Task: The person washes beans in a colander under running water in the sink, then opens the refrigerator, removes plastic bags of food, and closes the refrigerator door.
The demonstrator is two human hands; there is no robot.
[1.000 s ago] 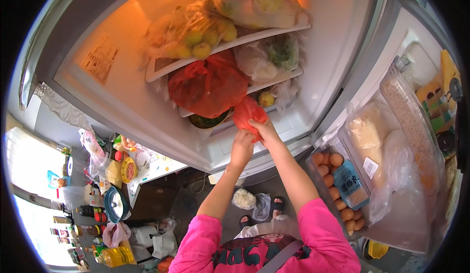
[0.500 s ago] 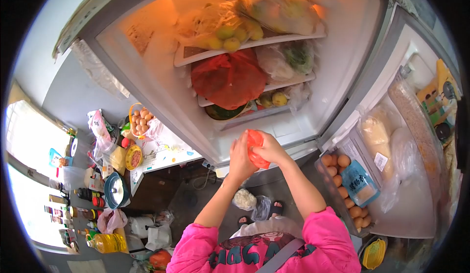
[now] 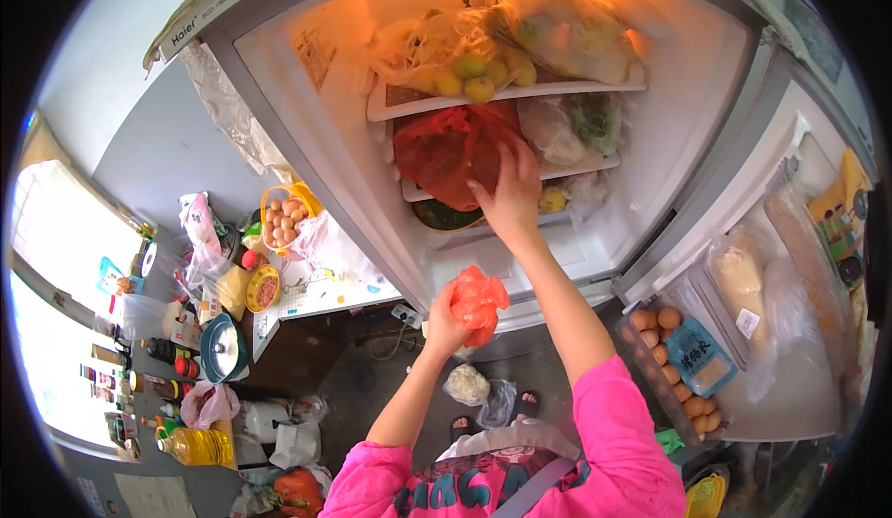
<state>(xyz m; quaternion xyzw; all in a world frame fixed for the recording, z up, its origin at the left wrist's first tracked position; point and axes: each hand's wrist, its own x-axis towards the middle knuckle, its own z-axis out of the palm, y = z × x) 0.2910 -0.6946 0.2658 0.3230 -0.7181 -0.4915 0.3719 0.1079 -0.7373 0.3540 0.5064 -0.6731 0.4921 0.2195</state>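
My left hand is closed around a crumpled red plastic bag, held low in front of the open fridge. My right hand reaches inside, with thumb and fingers apart against the right side of a larger red plastic bag. That bag bulges on the middle shelf, and its contents are hidden. To its right lies a clear bag beside bagged greens. Below it, a dark round dish shows in part.
Bagged yellow-green fruit fills the upper shelf. The fridge door stands open at right, holding eggs and a blue packet. A counter at left carries an egg basket. A bag lies on the floor.
My right hand has left the small red bag and moved up into the fridge to the larger red bag. My left hand keeps the small one. The view has shifted slightly.
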